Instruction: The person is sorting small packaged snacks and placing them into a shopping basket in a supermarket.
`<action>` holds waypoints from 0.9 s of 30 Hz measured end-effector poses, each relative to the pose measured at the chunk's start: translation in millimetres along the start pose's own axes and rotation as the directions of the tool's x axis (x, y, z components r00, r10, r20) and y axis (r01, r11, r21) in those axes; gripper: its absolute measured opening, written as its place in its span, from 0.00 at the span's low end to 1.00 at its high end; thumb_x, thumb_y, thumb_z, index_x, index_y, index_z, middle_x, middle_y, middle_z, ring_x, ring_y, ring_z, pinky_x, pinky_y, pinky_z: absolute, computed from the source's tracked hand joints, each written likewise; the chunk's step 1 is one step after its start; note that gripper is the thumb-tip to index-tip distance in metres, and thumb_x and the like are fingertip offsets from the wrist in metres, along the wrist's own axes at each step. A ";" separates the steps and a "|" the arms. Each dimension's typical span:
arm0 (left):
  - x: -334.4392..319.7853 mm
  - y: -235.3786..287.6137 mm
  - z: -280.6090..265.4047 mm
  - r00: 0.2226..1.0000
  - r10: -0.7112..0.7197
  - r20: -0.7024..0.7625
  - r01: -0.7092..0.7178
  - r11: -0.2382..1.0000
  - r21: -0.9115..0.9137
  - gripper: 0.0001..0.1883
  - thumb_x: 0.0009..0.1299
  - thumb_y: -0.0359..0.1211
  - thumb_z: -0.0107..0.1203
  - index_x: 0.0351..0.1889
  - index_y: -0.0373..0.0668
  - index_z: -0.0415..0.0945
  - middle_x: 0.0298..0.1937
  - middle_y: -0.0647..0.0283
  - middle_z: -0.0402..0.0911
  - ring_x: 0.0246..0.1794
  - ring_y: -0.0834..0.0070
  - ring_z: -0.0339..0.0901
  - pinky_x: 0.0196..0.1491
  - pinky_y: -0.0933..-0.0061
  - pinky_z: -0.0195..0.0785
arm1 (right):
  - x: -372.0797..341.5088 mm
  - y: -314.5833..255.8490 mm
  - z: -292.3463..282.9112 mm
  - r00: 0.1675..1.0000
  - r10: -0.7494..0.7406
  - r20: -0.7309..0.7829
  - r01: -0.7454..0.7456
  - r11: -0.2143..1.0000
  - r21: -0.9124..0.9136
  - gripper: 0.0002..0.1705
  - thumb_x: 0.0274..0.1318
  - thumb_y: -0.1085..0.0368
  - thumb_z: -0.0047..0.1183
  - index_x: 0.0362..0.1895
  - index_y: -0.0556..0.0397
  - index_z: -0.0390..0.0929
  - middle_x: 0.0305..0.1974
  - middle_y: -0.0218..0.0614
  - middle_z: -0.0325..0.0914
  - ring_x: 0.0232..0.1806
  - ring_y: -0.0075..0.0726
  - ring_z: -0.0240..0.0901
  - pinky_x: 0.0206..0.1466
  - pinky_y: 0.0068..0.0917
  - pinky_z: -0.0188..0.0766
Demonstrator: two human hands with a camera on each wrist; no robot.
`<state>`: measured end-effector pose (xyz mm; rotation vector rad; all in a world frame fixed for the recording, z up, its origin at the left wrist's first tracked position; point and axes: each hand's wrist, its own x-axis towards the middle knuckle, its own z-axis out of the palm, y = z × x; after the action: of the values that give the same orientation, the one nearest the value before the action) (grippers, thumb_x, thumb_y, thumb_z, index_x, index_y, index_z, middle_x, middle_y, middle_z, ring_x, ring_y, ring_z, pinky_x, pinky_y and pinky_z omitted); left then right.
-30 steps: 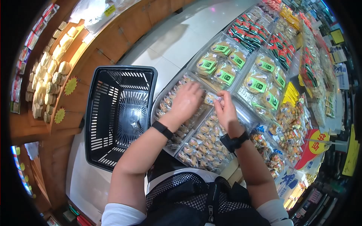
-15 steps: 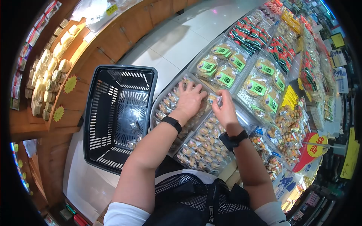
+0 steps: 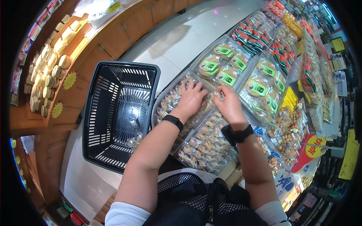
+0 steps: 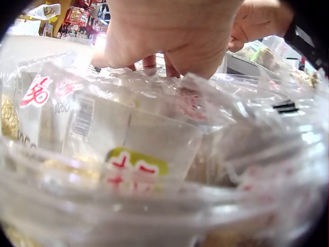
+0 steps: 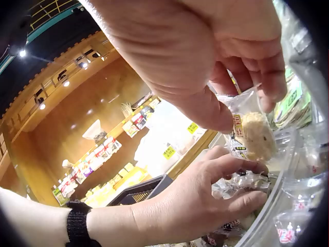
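Note:
The left hand [image 3: 191,101] lies over a clear bin of small wrapped snacks [image 3: 169,98], fingers spread and bent down among the packets. In the left wrist view the palm [image 4: 175,31] is above clear packets [image 4: 133,139] with red print; its fingertips are partly hidden. Just to the right in the head view, the right hand [image 3: 229,105] pinches one small packet. The right wrist view shows this packet [image 5: 254,135], a pale crumbly piece in clear wrap, between thumb and fingers of the right hand [image 5: 205,62], above the left hand [image 5: 190,200].
A black basket [image 3: 90,113] stands left of the bins with a few small packets [image 3: 135,140] inside. Another bin of wrapped snacks [image 3: 205,147] is nearer the body. Green-labelled packs [image 3: 227,79] lie beyond the hands. Wooden shelves [image 3: 109,37] line the left.
The left hand has gone from hovering with blurred fingers to resting spread on the packets. The right hand still pinches its packet, its fingers now turned further over it.

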<state>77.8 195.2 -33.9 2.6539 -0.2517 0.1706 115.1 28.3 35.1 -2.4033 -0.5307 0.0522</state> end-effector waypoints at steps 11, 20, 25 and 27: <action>2.4 -3.7 3.6 1.000 0.024 -0.003 -0.024 1.000 0.010 0.17 0.61 0.35 0.63 0.49 0.46 0.78 0.52 0.62 0.72 0.61 0.56 0.65 0.68 0.32 0.50 | 22.7 -33.2 12.5 0.981 0.110 0.162 -0.044 0.930 -0.364 0.10 0.46 0.70 0.58 0.34 0.62 0.83 0.39 0.58 0.80 0.40 0.62 0.80 0.46 0.47 0.78; 1.7 -4.7 5.6 1.000 0.004 0.013 -0.004 0.999 0.034 0.16 0.63 0.32 0.57 0.51 0.45 0.78 0.55 0.59 0.70 0.62 0.55 0.63 0.68 0.30 0.47 | 29.1 -28.8 39.7 0.924 0.221 0.311 -0.023 0.846 -0.533 0.10 0.46 0.66 0.63 0.33 0.57 0.86 0.41 0.53 0.79 0.44 0.58 0.80 0.46 0.45 0.79; 2.6 -3.5 0.9 0.996 0.000 0.090 -0.002 1.000 0.023 0.17 0.65 0.34 0.57 0.53 0.54 0.81 0.58 0.57 0.70 0.65 0.55 0.62 0.69 0.26 0.45 | 14.7 -21.5 31.7 0.956 0.068 0.284 0.086 0.864 -0.496 0.12 0.48 0.71 0.56 0.36 0.45 0.88 0.40 0.48 0.76 0.43 0.54 0.78 0.45 0.44 0.78; 2.7 -3.5 -1.2 0.993 -0.003 0.117 0.000 1.000 0.025 0.18 0.65 0.34 0.57 0.54 0.55 0.81 0.59 0.57 0.70 0.65 0.55 0.62 0.69 0.26 0.45 | 13.6 -17.1 34.2 0.959 0.025 0.282 0.114 0.877 -0.466 0.14 0.49 0.72 0.55 0.36 0.43 0.88 0.40 0.47 0.75 0.44 0.54 0.78 0.46 0.44 0.77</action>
<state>81.1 198.4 -34.0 2.6923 -0.2874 0.0182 115.5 66.1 20.6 -2.8885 -0.8095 0.2757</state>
